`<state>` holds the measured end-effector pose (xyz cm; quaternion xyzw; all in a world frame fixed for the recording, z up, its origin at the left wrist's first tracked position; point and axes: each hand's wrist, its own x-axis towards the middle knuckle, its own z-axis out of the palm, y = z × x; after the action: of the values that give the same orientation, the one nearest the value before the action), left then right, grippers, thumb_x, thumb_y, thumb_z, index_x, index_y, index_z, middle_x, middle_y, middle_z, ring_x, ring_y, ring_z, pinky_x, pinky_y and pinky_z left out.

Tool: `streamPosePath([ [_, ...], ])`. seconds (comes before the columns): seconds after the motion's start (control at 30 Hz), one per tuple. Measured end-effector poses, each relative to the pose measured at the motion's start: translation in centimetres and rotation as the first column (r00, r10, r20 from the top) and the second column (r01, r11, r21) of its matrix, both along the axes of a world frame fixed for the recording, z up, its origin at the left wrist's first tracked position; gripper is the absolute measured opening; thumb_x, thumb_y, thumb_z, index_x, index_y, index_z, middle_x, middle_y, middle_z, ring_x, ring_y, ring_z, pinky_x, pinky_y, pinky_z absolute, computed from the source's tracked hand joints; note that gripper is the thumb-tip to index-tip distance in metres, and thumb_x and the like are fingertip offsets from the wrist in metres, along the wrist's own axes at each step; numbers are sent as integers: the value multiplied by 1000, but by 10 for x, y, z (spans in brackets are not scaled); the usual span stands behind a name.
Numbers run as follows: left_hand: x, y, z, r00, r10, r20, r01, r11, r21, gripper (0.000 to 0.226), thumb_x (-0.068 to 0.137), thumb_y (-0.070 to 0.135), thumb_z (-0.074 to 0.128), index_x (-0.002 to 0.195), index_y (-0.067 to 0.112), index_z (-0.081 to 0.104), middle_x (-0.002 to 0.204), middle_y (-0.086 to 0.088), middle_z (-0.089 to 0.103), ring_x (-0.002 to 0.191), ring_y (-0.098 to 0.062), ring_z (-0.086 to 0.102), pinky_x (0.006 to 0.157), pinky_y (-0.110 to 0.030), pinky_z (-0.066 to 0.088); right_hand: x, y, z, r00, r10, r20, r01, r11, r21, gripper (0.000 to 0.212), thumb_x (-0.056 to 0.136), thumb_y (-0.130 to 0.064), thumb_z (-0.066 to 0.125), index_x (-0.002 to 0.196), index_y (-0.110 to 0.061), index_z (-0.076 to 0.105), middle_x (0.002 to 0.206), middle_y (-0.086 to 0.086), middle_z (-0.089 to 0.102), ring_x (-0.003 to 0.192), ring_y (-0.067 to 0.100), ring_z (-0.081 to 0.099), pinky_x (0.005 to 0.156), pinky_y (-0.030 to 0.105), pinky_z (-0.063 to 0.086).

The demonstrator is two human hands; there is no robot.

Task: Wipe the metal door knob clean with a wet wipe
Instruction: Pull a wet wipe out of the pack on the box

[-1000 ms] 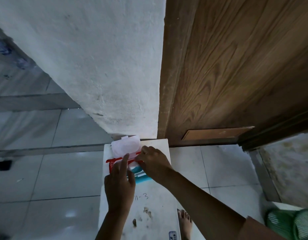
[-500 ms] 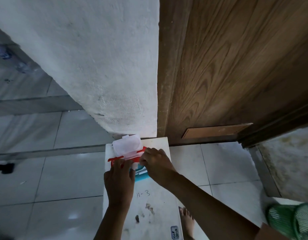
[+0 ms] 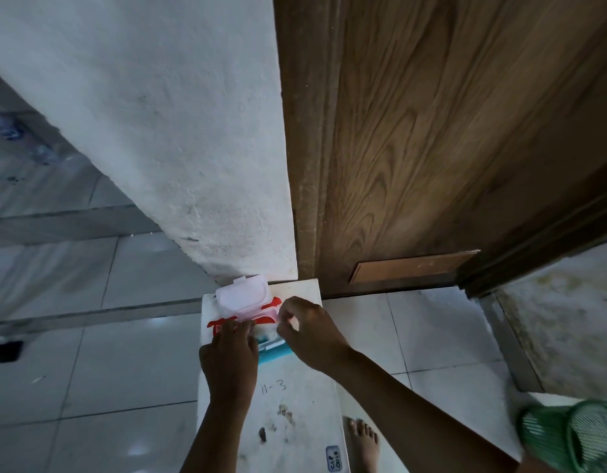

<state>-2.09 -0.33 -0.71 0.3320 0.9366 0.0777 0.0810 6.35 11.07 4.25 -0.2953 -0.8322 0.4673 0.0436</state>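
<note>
A wet wipe pack [image 3: 271, 349], red, white and teal, lies on the far end of a white stool top [image 3: 295, 397]. Its clear flip lid [image 3: 242, 292] stands open. My left hand [image 3: 230, 356] presses down on the pack's left side and holds it. My right hand [image 3: 307, 331] pinches at the pack's opening, where a bit of white wipe [image 3: 263, 333] shows between both hands. The metal door knob is out of view; only the lower part of the wooden door [image 3: 431, 148] is seen.
A rough white wall [image 3: 158, 131] stands left of the door frame [image 3: 302, 165]. Grey floor tiles [image 3: 90, 370] surround the stool. My bare foot [image 3: 363, 442] is beside the stool. A green mesh object [image 3: 568, 435] sits at the lower right.
My left hand's fingers curled down onto the pack. My right hand shifted to pinch at the opening under the raised lid. The camera drifted slightly.
</note>
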Motion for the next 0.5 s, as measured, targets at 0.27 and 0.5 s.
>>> streamPosePath([
  [0.27, 9, 4, 28, 998, 59, -22, -60, 996, -70, 25, 91, 36, 50, 104, 17, 61, 102, -3, 68, 92, -19, 65, 70, -26, 43, 20, 24, 23, 983, -169, -70, 160, 980, -120, 23, 90, -13, 44, 68, -19, 46, 75, 12, 61, 60, 10, 50, 55, 19, 40],
  [0.5, 28, 38, 70, 999, 8, 53, -5, 998, -61, 47, 91, 46, 45, 134, 27, 43, 138, -1, 46, 123, -18, 46, 101, -28, 40, 47, 43, 62, 919, -362, -158, 319, 916, -243, 22, 91, -7, 43, 73, -15, 53, 64, -4, 55, 58, 3, 54, 52, 9, 40],
])
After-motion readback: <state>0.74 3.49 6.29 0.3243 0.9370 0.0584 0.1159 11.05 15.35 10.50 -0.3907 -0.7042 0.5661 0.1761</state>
